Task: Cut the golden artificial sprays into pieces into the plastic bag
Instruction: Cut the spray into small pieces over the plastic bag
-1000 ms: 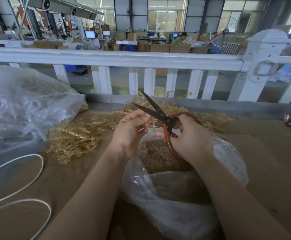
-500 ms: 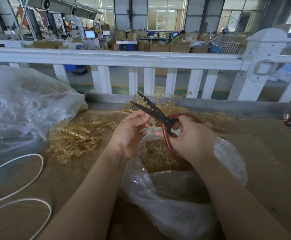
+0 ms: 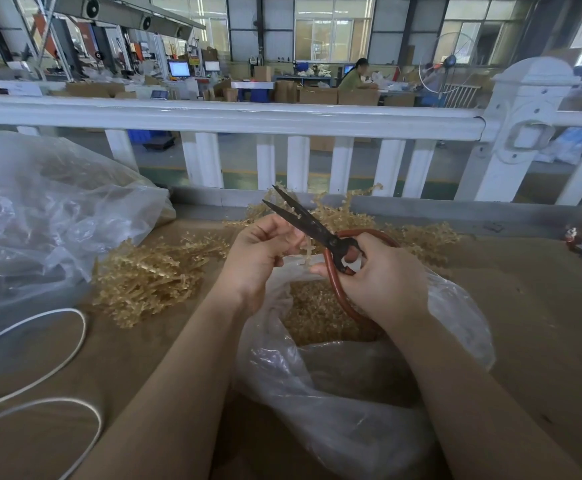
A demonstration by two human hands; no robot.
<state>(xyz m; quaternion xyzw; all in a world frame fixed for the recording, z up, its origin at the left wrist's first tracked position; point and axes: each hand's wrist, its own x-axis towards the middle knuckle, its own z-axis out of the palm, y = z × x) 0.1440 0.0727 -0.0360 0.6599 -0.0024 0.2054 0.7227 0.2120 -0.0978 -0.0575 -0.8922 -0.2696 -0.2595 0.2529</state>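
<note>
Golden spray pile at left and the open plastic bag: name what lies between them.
Head view: the left forearm crosses that stretch above bare brown table.

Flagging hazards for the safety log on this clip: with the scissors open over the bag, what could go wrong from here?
1. The left hand pinches a short spray stub right beside the open scissors; the fingers could get nicked.
2. The plastic bag rim lies slack under the right hand, so cut pieces may miss it and land on the table.

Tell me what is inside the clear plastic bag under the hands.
The clear plastic bag holds a heap of short golden spray cuttings. The right hand and red-handled scissors cover part; the bottom is hidden.
</note>
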